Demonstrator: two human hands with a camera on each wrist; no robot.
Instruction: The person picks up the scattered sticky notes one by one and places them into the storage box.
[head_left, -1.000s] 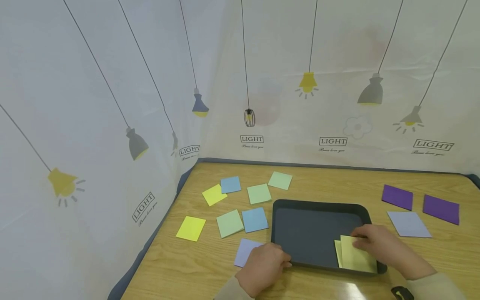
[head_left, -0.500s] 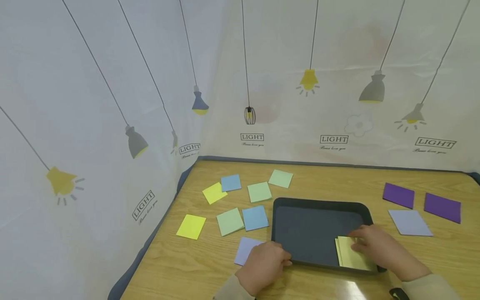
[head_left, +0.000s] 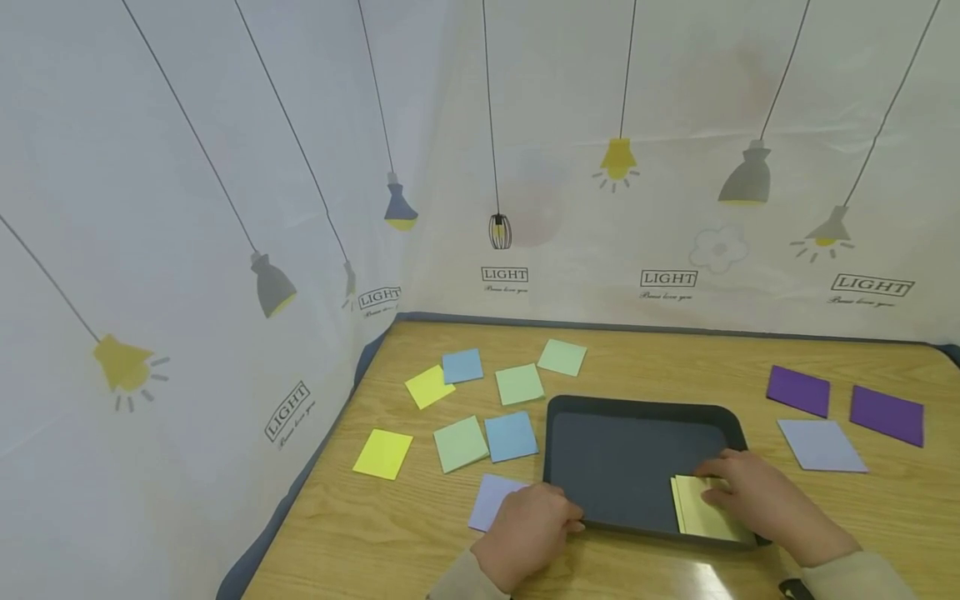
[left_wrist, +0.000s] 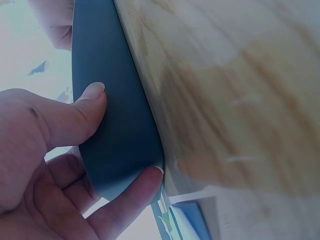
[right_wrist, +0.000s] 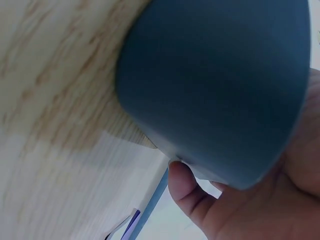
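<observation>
A dark shallow tray lies on the wooden table. My left hand grips its near left corner, and in the left wrist view the thumb and fingers lie against the tray wall. My right hand reaches over the tray's right side. Its thumb and fingers pinch the upper edge of a pale yellow sticky note in the near right corner, which overlaps another like it. In the right wrist view the tray's outer wall hides most of the right hand and the notes.
Left of the tray lie yellow notes, blue notes, several green notes and a lilac note, partly under my left hand. To the right are purple notes and a pale lilac note. A lamp-printed curtain borders the table.
My right hand has lowered the upper pale yellow note slightly and brought it nearly in line with the one beneath. The left hand keeps its place on the tray.
</observation>
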